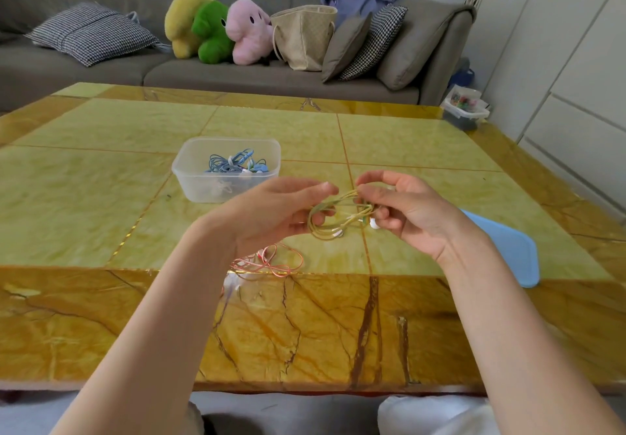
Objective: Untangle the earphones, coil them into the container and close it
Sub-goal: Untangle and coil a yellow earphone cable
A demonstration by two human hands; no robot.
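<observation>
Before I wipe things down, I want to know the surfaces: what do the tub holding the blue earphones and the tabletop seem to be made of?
The clear rectangular tub looks like thin, slightly frosted plastic: the blue earphones show through its walls. The glossy yellow-green tabletop looks like polished stone or a stone-look laminate, given its brown veining and sharp reflections; which one I cannot tell.

Bright, even daylight; soft glare on the glossy table [406,136] near its far right corner. Wide-angle bowing at edges; hands slightly blurred.
</observation>
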